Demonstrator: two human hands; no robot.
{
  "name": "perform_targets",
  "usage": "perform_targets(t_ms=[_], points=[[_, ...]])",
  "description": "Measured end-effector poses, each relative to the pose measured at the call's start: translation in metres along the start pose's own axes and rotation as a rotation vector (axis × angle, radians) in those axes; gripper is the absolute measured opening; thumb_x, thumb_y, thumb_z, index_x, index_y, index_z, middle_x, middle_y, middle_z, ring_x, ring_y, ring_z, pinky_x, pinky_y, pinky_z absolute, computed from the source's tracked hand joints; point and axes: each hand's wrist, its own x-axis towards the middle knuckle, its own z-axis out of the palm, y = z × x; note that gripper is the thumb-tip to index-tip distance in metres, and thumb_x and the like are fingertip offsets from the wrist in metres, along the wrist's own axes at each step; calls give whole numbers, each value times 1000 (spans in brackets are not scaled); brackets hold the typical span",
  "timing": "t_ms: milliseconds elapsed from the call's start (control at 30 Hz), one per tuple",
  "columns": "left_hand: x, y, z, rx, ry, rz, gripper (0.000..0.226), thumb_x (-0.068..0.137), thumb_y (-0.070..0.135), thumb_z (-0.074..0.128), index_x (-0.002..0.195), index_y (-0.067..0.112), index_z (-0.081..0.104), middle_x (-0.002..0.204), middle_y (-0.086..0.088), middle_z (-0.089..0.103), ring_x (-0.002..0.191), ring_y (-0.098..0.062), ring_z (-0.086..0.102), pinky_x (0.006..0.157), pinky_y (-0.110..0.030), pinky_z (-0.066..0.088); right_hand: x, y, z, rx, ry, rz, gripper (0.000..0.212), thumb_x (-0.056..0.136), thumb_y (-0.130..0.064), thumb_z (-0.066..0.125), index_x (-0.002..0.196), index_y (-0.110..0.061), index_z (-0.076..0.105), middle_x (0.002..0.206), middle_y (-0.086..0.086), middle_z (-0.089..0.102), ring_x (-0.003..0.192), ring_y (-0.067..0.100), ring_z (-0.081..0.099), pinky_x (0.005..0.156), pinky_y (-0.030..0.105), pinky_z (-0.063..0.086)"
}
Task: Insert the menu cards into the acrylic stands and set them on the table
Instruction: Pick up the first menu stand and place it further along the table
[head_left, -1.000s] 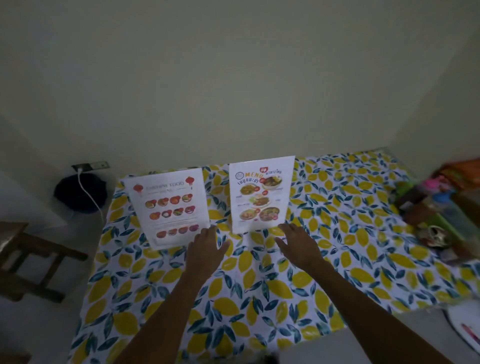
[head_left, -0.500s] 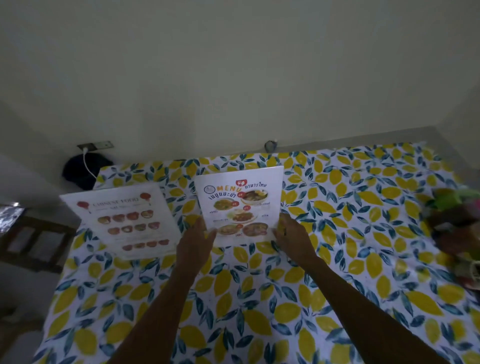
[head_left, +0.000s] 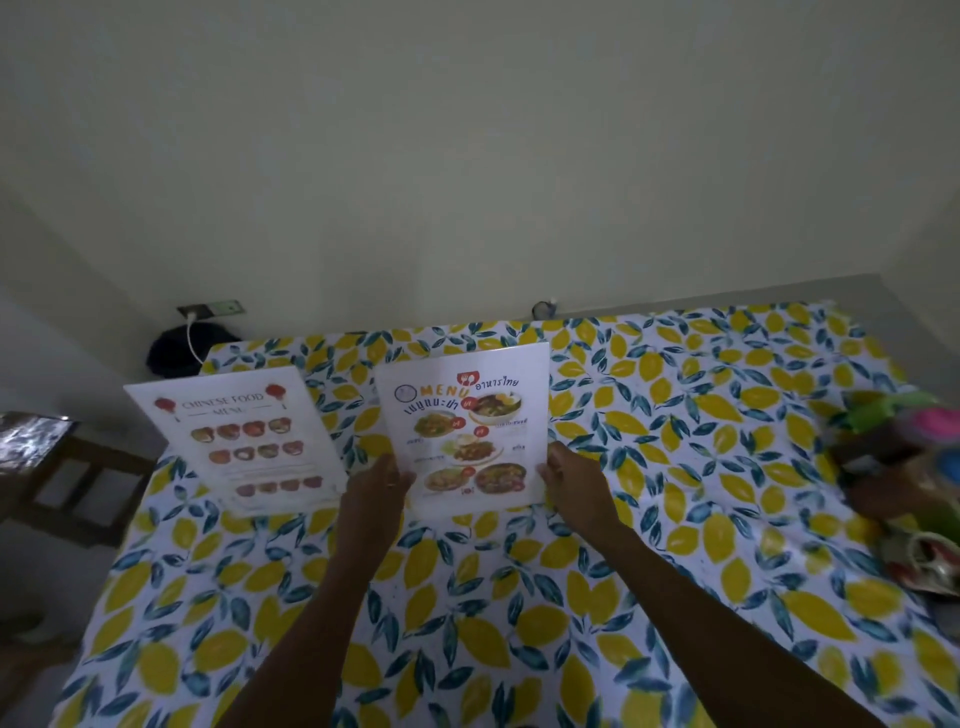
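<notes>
Two menu cards stand upright in clear acrylic stands on the lemon-print tablecloth (head_left: 519, 597). The Thai menu stand (head_left: 465, 426) is in the middle; my left hand (head_left: 382, 491) grips its lower left edge and my right hand (head_left: 569, 480) grips its lower right edge. The Chinese food menu stand (head_left: 247, 441) stands by itself to the left, tilted back, touched by neither hand. The stands' bases are hard to make out.
A heap of colourful items (head_left: 904, 478) lies at the table's right edge. A dark bag (head_left: 176, 353) with a white cable to a wall socket (head_left: 210, 310) sits behind the table's left corner. A wooden chair (head_left: 67, 478) stands left of the table.
Both hands have gone from resting on the cloth below the Thai menu stand to gripping its lower edges. The camera has tilted down and moved closer to the table.
</notes>
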Motion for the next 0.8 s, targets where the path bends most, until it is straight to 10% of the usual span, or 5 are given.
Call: perform_targets(t_ms=[200, 800], points=[[-44, 36, 1, -91, 45, 98, 25, 94, 27, 64, 113, 11, 65, 99, -8, 76, 89, -28, 71, 69, -32, 51, -41, 12, -49, -59, 28, -9, 17, 93, -21, 58, 97, -5, 61, 76, 8, 66, 68, 22, 59, 59, 36, 46], [-45, 297, 58, -246, -9, 510, 25, 92, 27, 65, 109, 10, 70, 102, -9, 78, 82, -24, 73, 72, -38, 59, -45, 79, -331, -260, 273, -56, 25, 93, -18, 58, 112, -3, 61, 100, 20, 72, 89, 37, 67, 72, 37, 51]])
